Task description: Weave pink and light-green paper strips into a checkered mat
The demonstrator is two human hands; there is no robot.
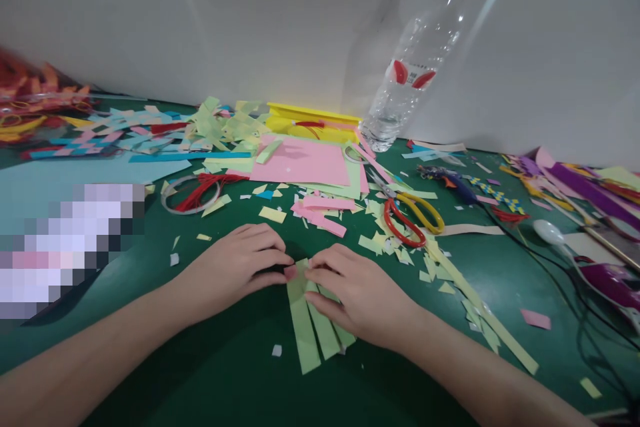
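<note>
In front of me, several pale green paper strips [303,337] fan out on the green table, their top ends close together. A small pink paper piece [291,272] crosses the leftmost strip near its top. My left hand [240,263] is at that end, thumb and index finger closed at the pink piece's left edge. From the other side my right hand [353,290] bends over the remaining strips, its fingers pinching around their upper part. The fingertips of my right hand hide where the strips and the pink paper meet.
Scissors [405,213] lie beyond my right hand among paper scraps. A pink sheet [305,161] and a tape roll [190,195] with red cords are ahead. A plastic bottle [415,60] stands by the wall. A corded glue gun [450,183] and a purple tool [607,283] are right.
</note>
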